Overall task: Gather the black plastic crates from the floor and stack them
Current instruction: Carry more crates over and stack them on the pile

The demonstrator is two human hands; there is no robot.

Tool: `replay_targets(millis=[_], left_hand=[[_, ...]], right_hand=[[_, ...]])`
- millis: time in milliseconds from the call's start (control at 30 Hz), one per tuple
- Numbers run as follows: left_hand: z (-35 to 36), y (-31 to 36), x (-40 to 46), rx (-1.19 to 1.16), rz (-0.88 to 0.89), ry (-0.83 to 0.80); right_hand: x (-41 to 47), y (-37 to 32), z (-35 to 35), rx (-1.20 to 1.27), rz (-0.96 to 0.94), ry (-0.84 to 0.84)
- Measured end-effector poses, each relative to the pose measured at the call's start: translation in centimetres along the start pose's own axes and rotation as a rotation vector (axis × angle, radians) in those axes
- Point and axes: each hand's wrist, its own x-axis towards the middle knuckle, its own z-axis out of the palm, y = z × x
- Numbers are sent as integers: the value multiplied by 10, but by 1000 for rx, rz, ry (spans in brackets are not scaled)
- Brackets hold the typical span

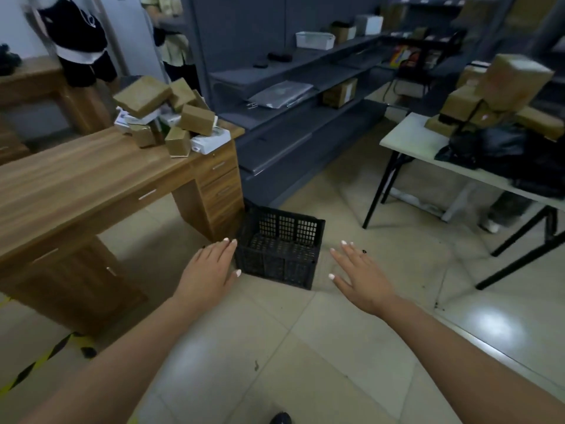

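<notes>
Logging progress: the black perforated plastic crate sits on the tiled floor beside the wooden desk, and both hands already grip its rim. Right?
Not quite. In the head view, the left hand and right hand are open on either side of the black perforated plastic crate, gripping nothing. It does sit on the tiled floor beside the wooden desk.

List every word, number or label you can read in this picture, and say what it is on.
No text is readable.
White boxes on the wooden desk: print too blurred.
Colourful package on the grey shelving: blurred.
Black crate: no visible label.
</notes>
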Motion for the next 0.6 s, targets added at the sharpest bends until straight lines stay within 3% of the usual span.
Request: replay_targets(millis=[300,600], left_hand=[[17,-21,168,-92,9,-34],[53,-48,320,-149,-57,-87]], right_hand=[[134,54,-11,55,-12,-1],[300,122,8,85,-8,-115]])
